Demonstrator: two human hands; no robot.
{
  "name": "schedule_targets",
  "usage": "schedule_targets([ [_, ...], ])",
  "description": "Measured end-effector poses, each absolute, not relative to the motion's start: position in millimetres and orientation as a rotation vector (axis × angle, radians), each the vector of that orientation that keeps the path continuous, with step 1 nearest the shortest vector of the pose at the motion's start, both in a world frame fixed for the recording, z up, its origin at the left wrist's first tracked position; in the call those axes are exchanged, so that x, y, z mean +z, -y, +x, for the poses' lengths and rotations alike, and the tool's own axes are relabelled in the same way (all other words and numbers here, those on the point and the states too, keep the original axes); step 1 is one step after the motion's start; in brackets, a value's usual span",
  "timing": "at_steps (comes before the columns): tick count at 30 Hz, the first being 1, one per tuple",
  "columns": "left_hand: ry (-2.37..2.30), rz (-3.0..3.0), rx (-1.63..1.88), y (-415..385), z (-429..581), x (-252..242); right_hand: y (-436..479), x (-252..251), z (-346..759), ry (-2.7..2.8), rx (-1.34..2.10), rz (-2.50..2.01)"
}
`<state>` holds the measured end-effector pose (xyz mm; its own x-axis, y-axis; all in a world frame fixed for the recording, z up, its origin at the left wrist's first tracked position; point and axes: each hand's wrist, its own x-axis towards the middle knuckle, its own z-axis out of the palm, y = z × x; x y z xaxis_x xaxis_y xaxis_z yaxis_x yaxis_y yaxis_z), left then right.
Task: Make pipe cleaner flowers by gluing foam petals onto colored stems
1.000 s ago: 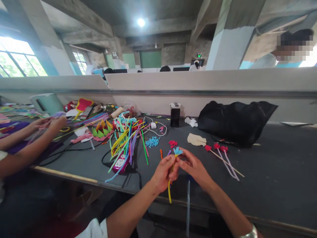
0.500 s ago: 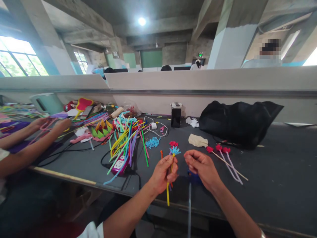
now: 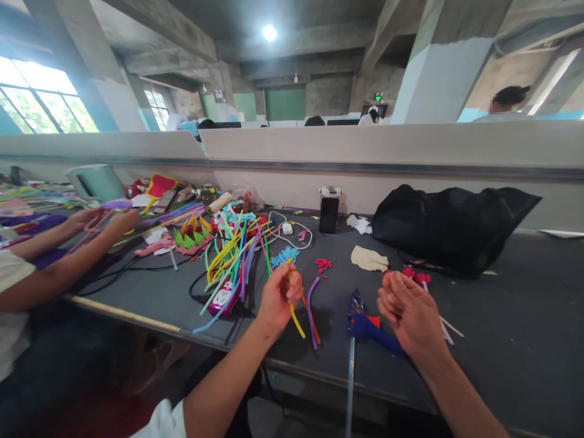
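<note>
My left hand [image 3: 281, 295] is closed around a yellow pipe cleaner [image 3: 297, 322] whose lower end hangs below the fingers. Light-blue petals [image 3: 288, 254] show just above this hand, overlapping a blue pile behind, so flower and pile are hard to separate. My right hand [image 3: 406, 307] is held apart, fingers curled and pressed together; whatever they may hold is hidden. Between the hands lies a blue glue gun [image 3: 360, 325], a clear glue stick [image 3: 350, 383] running from it past the table edge. Purple [image 3: 311, 310] and orange-red pipe cleaners [image 3: 316, 331] lie beside my left hand.
Red flowers [image 3: 422, 277] on stems lie partly behind my right hand, near a beige cloth [image 3: 368, 258] and black bag [image 3: 447, 228]. Red pieces [image 3: 323, 264] lie mid-table. Left are bundled pipe cleaners [image 3: 228, 255], a purple power strip [image 3: 223, 301] and a co-worker's hands [image 3: 116, 220].
My left hand has moved left and slightly up with the yellow pipe cleaner. My right hand has shifted right, away from it, uncovering the glue gun. The view has turned slightly.
</note>
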<state>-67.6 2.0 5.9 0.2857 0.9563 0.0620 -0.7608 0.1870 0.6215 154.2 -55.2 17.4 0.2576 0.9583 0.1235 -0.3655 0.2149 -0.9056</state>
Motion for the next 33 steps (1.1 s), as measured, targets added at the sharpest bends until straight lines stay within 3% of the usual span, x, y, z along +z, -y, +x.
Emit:
schedule_targets([
  [4,-0.374,0.563,1.307,-11,-78,2,56,12,160,1.048,0.731,-1.171],
  [8,-0.392,0.559,1.283,-10,-79,-2,57,2,172,1.639,0.189,-1.56],
  [10,-0.412,0.556,1.273,-7,-79,-1,61,-11,181,1.838,0.073,-1.681],
  [18,-0.42,0.588,1.258,1,-77,7,82,-57,196,2.131,0.298,-1.822],
  [23,-0.457,0.567,1.244,1,-66,5,81,-34,185,1.979,0.475,-1.82],
  [33,-0.437,0.481,1.059,11,-55,1,96,3,157,1.335,0.977,-1.362],
])
